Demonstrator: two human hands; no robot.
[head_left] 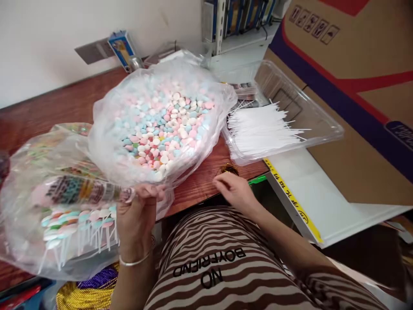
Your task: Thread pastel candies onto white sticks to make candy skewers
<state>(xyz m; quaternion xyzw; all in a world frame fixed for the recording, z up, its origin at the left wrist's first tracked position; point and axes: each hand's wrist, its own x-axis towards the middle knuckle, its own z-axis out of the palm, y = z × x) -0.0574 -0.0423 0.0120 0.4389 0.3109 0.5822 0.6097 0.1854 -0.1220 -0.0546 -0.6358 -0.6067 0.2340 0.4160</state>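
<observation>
My left hand (137, 215) is closed around the gathered neck of a printed clear candy bag (82, 190), which points left and is blurred. Below it, several lollipops (69, 224) with white sticks and pastel candy heads lie on a large clear plastic bag (24, 232). My right hand (237, 191) rests at the table's front edge, thumb and fingers pinched together. Right at its fingertips is a small bundle of gold twist ties (229, 168); whether one is in the pinch is hidden.
A big clear bag of pastel button candies (161, 133) sits mid-table. White sticks (261, 129) fill part of a clear plastic tray (309, 116). A large cardboard box (342, 99) stands at right. Gold and purple cords (93, 284) hang at lower left.
</observation>
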